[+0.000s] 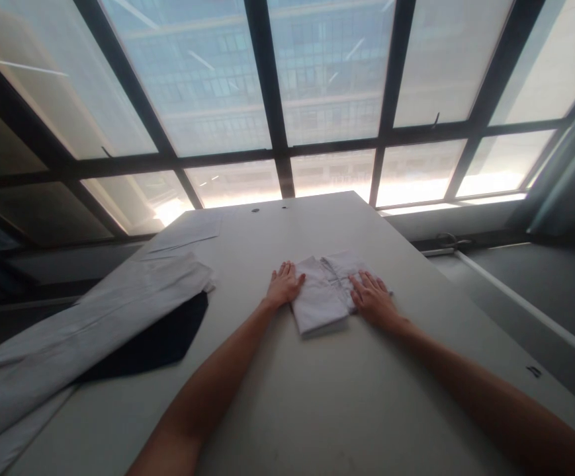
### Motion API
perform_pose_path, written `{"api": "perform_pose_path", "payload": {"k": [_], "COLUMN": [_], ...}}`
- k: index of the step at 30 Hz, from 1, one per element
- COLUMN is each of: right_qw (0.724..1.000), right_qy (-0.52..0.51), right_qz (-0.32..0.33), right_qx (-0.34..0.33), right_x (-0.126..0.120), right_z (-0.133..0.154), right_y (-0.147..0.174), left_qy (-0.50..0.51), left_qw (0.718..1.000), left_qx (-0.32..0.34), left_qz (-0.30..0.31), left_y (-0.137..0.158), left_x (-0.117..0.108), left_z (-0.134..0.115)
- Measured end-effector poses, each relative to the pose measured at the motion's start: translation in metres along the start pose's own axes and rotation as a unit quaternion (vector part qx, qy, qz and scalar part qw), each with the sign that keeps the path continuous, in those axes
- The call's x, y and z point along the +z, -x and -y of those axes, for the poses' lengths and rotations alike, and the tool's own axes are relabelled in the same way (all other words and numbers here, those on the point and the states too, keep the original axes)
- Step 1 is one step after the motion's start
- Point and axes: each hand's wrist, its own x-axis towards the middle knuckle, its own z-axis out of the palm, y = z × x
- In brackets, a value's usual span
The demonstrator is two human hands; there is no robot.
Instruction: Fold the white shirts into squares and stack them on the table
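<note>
A folded white garment (324,297) lies on the white table (287,410) in front of me, its kind hard to make out. Creases and a seam run across its upper middle. At its left edge rests my left hand (285,285), palm down with the fingers stretched out and the thumb on the cloth. My right hand (374,297) lies flat over the right side of the fabric, fingers spread. Neither hand grips the cloth.
On the left, a long white garment (103,317) lies partly over a dark navy cloth (153,340). Paper sheets (190,229) are near the far left edge. Large windows (327,73) rise beyond the table, and a small black item (534,371) sits at right.
</note>
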Motion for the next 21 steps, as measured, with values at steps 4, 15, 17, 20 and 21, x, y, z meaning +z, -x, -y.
{"api": "perform_pose_path", "payload": {"k": [4,15,17,20,21], "right_qw": [1.0,1.0,1.0,0.998,0.997], "right_qy": [0.001,-0.004,-0.006,-0.009,-0.009], "right_qz": [-0.002,-0.001,0.006,0.012,0.012], "right_qx": [0.001,-0.003,-0.021,-0.061,-0.072], "right_x": [-0.001,-0.001,-0.002,-0.003,-0.002], "right_z": [0.0,0.001,0.001,0.003,0.003], "right_y": [0.001,-0.001,0.0,0.001,0.001], "left_qy": [0.014,0.019,0.014,0.007,0.006], "left_qw": [1.0,0.992,0.988,0.984,0.983], "left_qx": [-0.026,0.125,0.154,0.176,0.182], "left_qz": [0.006,-0.006,-0.005,-0.009,-0.008], "left_y": [-0.002,0.042,0.049,0.055,0.056], "left_x": [-0.006,0.002,0.007,0.011,0.012], "left_z": [0.006,-0.073,-0.084,-0.087,-0.087]}}
